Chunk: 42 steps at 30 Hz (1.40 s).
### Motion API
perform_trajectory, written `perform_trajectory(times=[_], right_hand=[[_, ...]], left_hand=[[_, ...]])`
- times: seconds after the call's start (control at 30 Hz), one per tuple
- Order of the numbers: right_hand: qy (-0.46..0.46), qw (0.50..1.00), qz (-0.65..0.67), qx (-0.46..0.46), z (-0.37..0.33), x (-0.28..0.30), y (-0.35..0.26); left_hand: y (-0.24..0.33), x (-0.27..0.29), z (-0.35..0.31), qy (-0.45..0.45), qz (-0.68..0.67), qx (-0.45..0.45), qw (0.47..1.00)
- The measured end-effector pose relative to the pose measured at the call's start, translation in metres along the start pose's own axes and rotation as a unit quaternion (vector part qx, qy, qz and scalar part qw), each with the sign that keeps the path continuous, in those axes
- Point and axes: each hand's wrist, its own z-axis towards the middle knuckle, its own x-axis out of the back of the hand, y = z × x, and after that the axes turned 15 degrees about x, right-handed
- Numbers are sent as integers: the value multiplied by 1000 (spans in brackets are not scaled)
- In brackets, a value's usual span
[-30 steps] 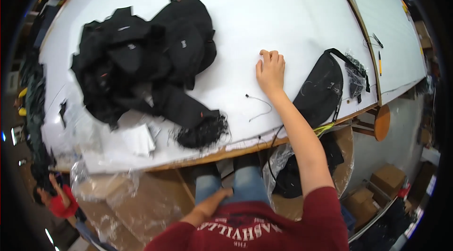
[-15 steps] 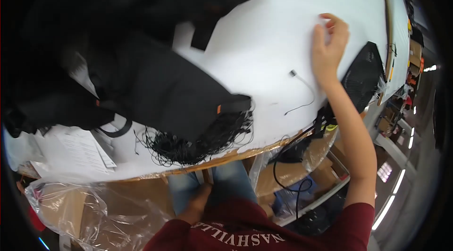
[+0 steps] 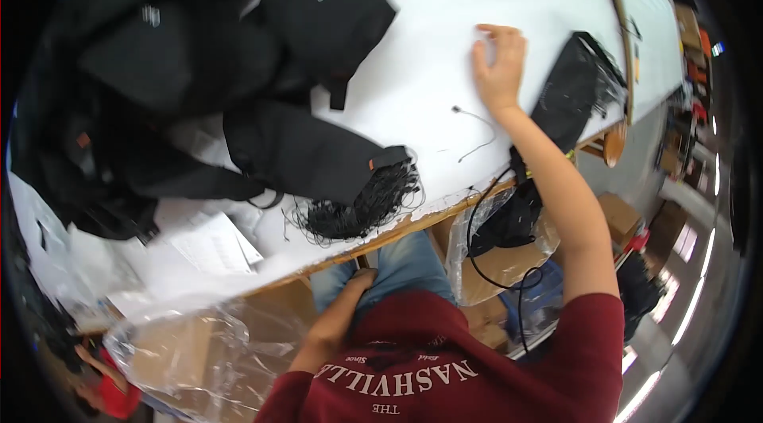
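- The right hand (image 3: 501, 69) is set at the upper right of the frame, above or on the white tabletop (image 3: 433, 21); whether it is touched cannot be told.
- The fingers of that hand are loosely bent and lie close together, with the thumb held apart from them.
- The left hand (image 3: 362, 280) is lowered to the jeans (image 3: 413, 264) at bottom centre; its fingers are mostly hidden, so their state cannot be told.
- A thin black cord (image 3: 486, 127) with a small dark end is laid right of centre, just below the right hand and near its wrist.
- A flat black bag (image 3: 571, 85) is placed at the upper right, partly covered by the right forearm.
- The upper left is filled by a heap of black bags (image 3: 191, 57), marked with small light prints.
- A tangled bundle of black cords (image 3: 358, 212) is gathered at centre, against the end of a black strap with an orange tag.
- White papers (image 3: 214, 246) are spread left of centre, near the table's front edge.
- At lower left, cardboard is covered by clear plastic (image 3: 179, 355).
- A black cable (image 3: 477, 252) is hung in a loop below the edge, right of centre.
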Motion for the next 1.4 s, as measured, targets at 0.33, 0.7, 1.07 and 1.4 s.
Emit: perform_trajectory(times=[0.33,0.7,1.07,1.4], right_hand=[[4,999,9,-52,11,0,-13],[48,998,29,-35,6,-2,-20],[111,991,-69,27,11,-8,-17],[-102,924,315,191,-34,49,-253]], left_hand=[[56,169,-157,228,232,-7,945],[40,210,-178,293,173,-12,940],[12,126,-212,238,9,63,969],[3,94,-181,540,-126,-139,820]])
